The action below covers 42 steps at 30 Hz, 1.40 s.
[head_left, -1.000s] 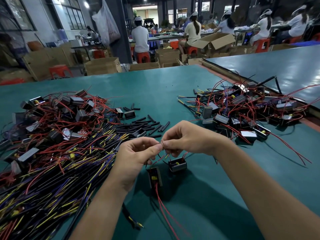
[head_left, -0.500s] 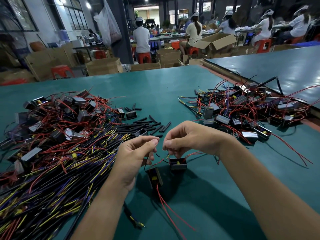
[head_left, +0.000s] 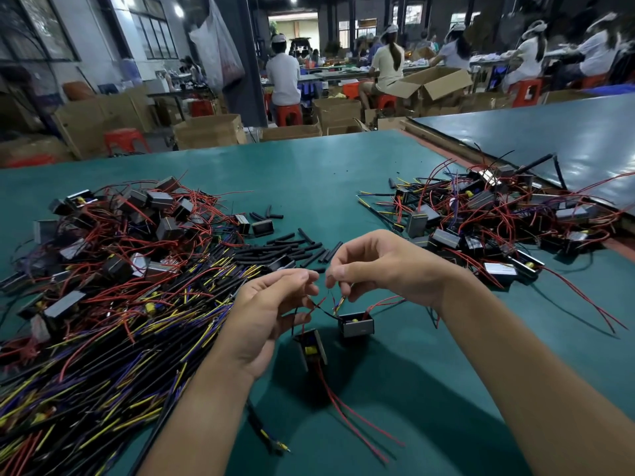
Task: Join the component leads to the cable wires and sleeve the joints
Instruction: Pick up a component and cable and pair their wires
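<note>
The joining step is judged to be in hand. Thin wires (head_left: pixel 323 305) are held just above the green table (head_left: pixel 309 173), near its near edge. 1 strand is pinched between thumb and forefinger of the left hand (head_left: pixel 271 314), and another is pinched the same way by the right hand (head_left: pixel 388 269). The 2 pinches are close but not touching.

Below them, 1 small black box (head_left: pixel 355 325) rests on the table. A 2nd box (head_left: pixel 311 348) is tilted just left of it, with red leads trailing toward the near edge. Whether a sleeve is already threaded cannot be told.

Next, the bare ends would need to be met and twisted. A sleeve would then be taken from the loose sleeves (head_left: pixel 292 247) just beyond the hands. The cable pile (head_left: pixel 103 355) lies to the left.
</note>
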Tool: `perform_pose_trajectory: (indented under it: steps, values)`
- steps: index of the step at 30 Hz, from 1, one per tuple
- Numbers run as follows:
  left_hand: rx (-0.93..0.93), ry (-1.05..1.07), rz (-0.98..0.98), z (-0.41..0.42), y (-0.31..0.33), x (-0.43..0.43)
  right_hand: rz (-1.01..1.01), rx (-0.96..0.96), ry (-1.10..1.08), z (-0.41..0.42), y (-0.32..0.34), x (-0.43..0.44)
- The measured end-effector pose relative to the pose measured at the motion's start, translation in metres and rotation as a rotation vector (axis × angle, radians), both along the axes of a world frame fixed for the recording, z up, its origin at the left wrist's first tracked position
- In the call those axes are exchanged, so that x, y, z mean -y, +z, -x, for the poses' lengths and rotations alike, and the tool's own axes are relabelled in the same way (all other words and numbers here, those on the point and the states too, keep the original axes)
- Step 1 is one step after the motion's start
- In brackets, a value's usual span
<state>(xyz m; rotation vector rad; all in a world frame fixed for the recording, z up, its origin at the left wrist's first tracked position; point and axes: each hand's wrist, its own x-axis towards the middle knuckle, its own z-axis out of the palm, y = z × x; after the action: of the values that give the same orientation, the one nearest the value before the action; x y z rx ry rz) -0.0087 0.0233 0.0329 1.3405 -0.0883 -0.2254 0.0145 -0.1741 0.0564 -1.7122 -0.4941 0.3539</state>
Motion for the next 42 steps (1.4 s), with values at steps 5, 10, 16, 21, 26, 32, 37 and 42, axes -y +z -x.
perform_pose_trajectory:
  steps: [5,10,16,21,26,32,37,42]
  values:
    - [-0.012,-0.003,0.033,0.0002,0.0011,-0.0028,-0.068,0.040,-0.069,0.0007,-0.0001,-0.0034]
    - [-0.034,0.003,0.068,0.0009,0.0012,-0.0012,-0.071,0.038,-0.093,0.0008,-0.0016,-0.0037]
    - [-0.020,-0.006,0.052,0.0017,0.0005,-0.0013,-0.075,0.030,-0.059,-0.0002,-0.0010,-0.0024]
    - [0.018,-0.010,0.013,0.0026,-0.0004,-0.0009,-0.076,0.011,-0.051,-0.0013,-0.0038,-0.0032]
    - [0.041,0.043,0.004,0.0011,-0.0024,0.0006,-0.076,0.000,-0.038,-0.0007,-0.0035,-0.0026]
    - [0.058,0.076,0.005,-0.0002,-0.0065,0.0018,-0.042,-0.127,-0.044,0.0001,-0.0045,-0.0035]
    - [0.068,0.101,-0.032,-0.0015,-0.0069,0.0012,-0.092,-0.206,-0.005,0.0002,-0.0019,-0.0021]
    - [0.058,0.107,-0.042,-0.0004,-0.0063,0.0009,-0.112,-0.199,-0.027,0.0001,-0.0024,-0.0037]
